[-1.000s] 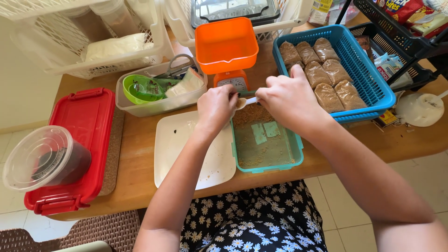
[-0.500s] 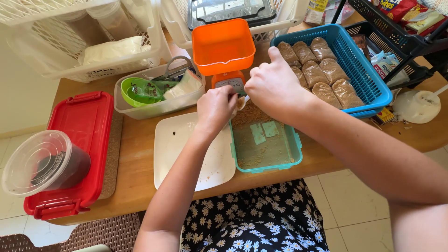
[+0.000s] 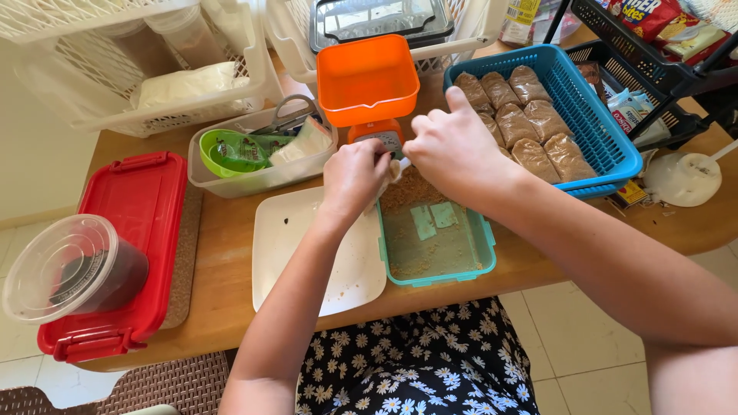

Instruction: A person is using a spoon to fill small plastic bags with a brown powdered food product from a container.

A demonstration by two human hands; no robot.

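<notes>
Our two hands meet over the far end of the teal tray, just in front of the orange scale.

Our left hand (image 3: 355,175) has its fingers curled in tight around something small and pale; we cannot tell what it is. Our right hand (image 3: 453,150) has its fingers bent and pinched toward the same spot, touching the left hand's fingertips, with the thumb raised; what it grips, if anything, is hidden from us. Both hover above the teal tray (image 3: 477,257), which sits at the near edge of the worktop (image 3: 223,253) and holds brown crumbs and two pale green slips. The orange scale (image 3: 367,73) stands just behind the hands. A white tray (image 3: 296,253) lies beside the teal one on its left, and a blue basket (image 3: 607,146) of brown packets sits toward the right edge.
</notes>
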